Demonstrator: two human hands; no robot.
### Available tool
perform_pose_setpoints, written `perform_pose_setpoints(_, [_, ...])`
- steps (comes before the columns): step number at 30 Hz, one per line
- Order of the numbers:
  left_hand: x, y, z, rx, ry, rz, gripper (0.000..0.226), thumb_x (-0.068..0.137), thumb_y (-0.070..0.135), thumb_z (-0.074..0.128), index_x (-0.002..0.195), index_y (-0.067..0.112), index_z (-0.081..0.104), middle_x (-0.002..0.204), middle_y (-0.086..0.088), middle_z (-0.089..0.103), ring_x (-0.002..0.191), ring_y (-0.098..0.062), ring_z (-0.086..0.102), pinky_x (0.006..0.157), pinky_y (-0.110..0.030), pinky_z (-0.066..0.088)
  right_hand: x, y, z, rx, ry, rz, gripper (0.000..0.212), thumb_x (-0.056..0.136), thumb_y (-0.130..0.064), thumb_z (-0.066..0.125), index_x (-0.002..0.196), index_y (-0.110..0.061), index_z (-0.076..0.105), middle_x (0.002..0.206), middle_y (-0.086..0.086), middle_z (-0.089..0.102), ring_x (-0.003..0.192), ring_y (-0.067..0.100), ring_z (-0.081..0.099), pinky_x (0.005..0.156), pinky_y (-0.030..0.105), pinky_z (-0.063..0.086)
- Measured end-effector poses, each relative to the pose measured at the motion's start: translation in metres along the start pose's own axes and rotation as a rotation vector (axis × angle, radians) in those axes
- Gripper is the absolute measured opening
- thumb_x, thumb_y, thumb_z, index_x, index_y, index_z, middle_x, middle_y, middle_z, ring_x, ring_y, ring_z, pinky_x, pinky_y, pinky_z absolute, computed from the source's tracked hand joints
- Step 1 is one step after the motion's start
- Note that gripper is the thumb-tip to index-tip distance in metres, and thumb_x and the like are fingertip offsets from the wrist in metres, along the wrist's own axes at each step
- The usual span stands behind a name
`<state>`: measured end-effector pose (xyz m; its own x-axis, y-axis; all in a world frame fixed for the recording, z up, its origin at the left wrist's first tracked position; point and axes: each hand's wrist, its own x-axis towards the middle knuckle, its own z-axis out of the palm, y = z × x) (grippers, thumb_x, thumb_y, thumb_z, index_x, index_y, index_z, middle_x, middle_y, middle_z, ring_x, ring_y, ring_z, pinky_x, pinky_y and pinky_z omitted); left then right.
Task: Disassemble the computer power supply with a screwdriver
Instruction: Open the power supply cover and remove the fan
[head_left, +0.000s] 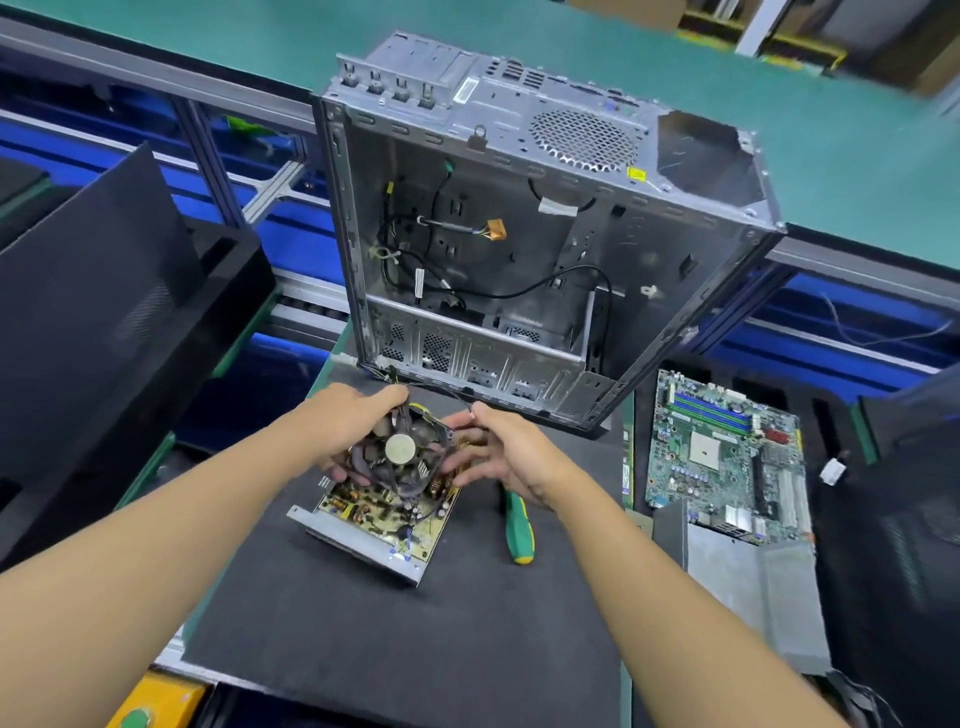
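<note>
Gripping fan (400, 449), left hand (358, 421), right hand (511, 452) both clamped, power supply (374, 525) beneath

The fan (400, 449) covers the far half of the power supply board (384, 514), so no idea what's under there. The left grip (358, 421) wraps round the fan, with its fingertips partly tucked out of sight below. The right grip (498, 452) has motion-smeared fingers, so I can't tell if they pinch anything. Screwdriver (518, 530): only the green and yellow handle shows, the shaft's under the right wrist. The motherboard (727, 447) has its near corner buried under a grey metal panel (748, 587). The yellow sticker (636, 174) on the case (519, 119) is too tiny to read.
</note>
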<state>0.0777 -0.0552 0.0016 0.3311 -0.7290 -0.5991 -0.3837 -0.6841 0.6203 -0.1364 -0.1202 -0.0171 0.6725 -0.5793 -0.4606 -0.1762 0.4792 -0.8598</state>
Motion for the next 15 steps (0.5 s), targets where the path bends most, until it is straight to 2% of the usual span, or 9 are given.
perform_pose_setpoints(2, [0.001, 0.009, 0.012, 0.000, -0.030, -0.011, 0.071, 0.082, 0.076, 0.051, 0.094, 0.008, 0.068, 0.085, -0.018, 0.073, 0.064, -0.037, 0.073, 0.056, -0.042, 0.060, -0.007, 0.002, -0.005, -0.089, 0.015, -0.012, 0.035, 0.103, -0.038, 0.041, 0.114, -0.011, 0.061, 0.099, 0.007, 0.068, 0.083, 0.020, 0.067, 0.069, 0.031, 0.057])
perform_pose_setpoints(3, [0.000, 0.015, 0.018, -0.006, -0.047, -0.006, 0.072, 0.083, 0.076, 0.051, 0.096, 0.007, 0.065, 0.080, -0.015, 0.074, 0.064, -0.036, 0.073, 0.056, -0.043, 0.061, -0.011, 0.005, -0.009, -0.183, 0.049, -0.037, 0.026, 0.101, -0.036, 0.050, 0.115, -0.016, 0.060, 0.101, 0.002, 0.069, 0.085, 0.012, 0.068, 0.071, 0.024, 0.055])
perform_pose_setpoints(5, [-0.001, 0.026, 0.032, -0.088, -0.112, 0.002, 0.068, 0.084, 0.075, 0.051, 0.097, 0.008, 0.058, 0.079, -0.005, 0.073, 0.057, -0.032, 0.072, 0.045, -0.037, 0.058, -0.018, 0.008, -0.017, -0.299, 0.130, -0.088, 0.017, 0.094, -0.025, 0.065, 0.109, -0.029, 0.056, 0.099, -0.008, 0.068, 0.082, -0.004, 0.066, 0.071, 0.011, 0.049])
perform_pose_setpoints(6, [-0.004, 0.033, 0.040, -0.117, -0.142, 0.020, 0.065, 0.084, 0.075, 0.051, 0.100, 0.011, 0.056, 0.086, -0.002, 0.069, 0.056, -0.031, 0.072, 0.046, -0.038, 0.058, -0.022, 0.009, -0.022, -0.312, 0.173, -0.100, 0.022, 0.092, -0.023, 0.067, 0.106, -0.033, 0.054, 0.099, -0.009, 0.068, 0.083, -0.005, 0.066, 0.075, 0.012, 0.050])
perform_pose_setpoints(8, [-0.004, 0.043, 0.057, 0.030, -0.129, 0.138, 0.069, 0.083, 0.080, 0.042, 0.106, 0.017, 0.061, 0.090, -0.004, 0.067, 0.059, -0.027, 0.073, 0.058, -0.040, 0.059, -0.032, 0.014, -0.036, -0.335, 0.263, -0.087, 0.025, 0.090, -0.028, 0.069, 0.107, -0.038, 0.054, 0.103, -0.005, 0.068, 0.093, 0.007, 0.066, 0.089, 0.028, 0.053])
perform_pose_setpoints(10, [-0.005, 0.050, 0.070, 0.270, -0.057, 0.305, 0.078, 0.082, 0.084, 0.026, 0.105, 0.023, 0.068, 0.074, -0.006, 0.072, 0.054, -0.017, 0.070, 0.062, -0.032, 0.053, -0.046, 0.020, -0.051, -0.349, 0.309, -0.074, 0.027, 0.089, -0.029, 0.070, 0.112, -0.034, 0.056, 0.096, -0.004, 0.066, 0.090, 0.013, 0.064, 0.093, 0.037, 0.049])
perform_pose_setpoints(11, [-0.003, 0.052, 0.078, 0.347, -0.028, 0.394, 0.076, 0.083, 0.083, 0.022, 0.104, 0.027, 0.070, 0.069, -0.004, 0.072, 0.053, -0.013, 0.068, 0.064, -0.031, 0.053, -0.054, 0.024, -0.060, -0.329, 0.328, -0.076, 0.028, 0.088, -0.027, 0.071, 0.113, -0.031, 0.058, 0.090, -0.005, 0.064, 0.085, 0.012, 0.062, 0.090, 0.036, 0.050])
perform_pose_setpoints(13, [-0.001, 0.054, 0.093, 0.430, 0.021, 0.542, 0.068, 0.087, 0.079, 0.020, 0.099, 0.034, 0.069, 0.070, 0.000, 0.071, 0.064, -0.016, 0.070, 0.075, -0.036, 0.056, -0.070, 0.030, -0.075, -0.248, 0.376, -0.109, 0.027, 0.089, -0.018, 0.071, 0.112, -0.023, 0.058, 0.081, -0.009, 0.064, 0.079, 0.007, 0.060, 0.082, 0.030, 0.050])
perform_pose_setpoints(15, [-0.001, 0.056, 0.108, 0.503, 0.039, 0.623, 0.069, 0.085, 0.079, 0.017, 0.075, 0.027, 0.061, 0.067, 0.000, 0.067, 0.071, -0.024, 0.067, 0.077, -0.038, 0.055, -0.088, 0.033, -0.090, -0.187, 0.442, -0.127, 0.027, 0.090, -0.013, 0.070, 0.114, -0.018, 0.058, 0.085, -0.006, 0.067, 0.079, 0.005, 0.061, 0.077, 0.020, 0.051])
